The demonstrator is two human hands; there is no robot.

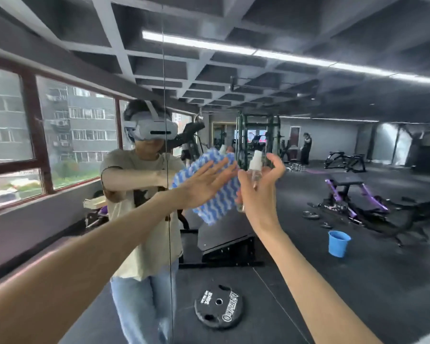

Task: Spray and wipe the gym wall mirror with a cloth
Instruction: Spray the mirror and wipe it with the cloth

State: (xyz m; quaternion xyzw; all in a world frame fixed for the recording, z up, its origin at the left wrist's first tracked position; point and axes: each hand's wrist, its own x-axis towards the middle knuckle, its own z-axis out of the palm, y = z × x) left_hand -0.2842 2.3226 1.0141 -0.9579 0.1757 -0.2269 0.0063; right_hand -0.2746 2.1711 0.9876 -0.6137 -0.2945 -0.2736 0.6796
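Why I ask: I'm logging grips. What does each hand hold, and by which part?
The right hand grips the clear spray bottle around its body. The left hand grips nothing; flat, it presses the striped cloth to the mirror.

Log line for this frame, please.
left hand: flat, presses cloth on mirror | right hand: holds spray bottle beside cloth

Blue-white striped cloth (217,198) flat on mirror (333,256), spray bottle (255,173) beside
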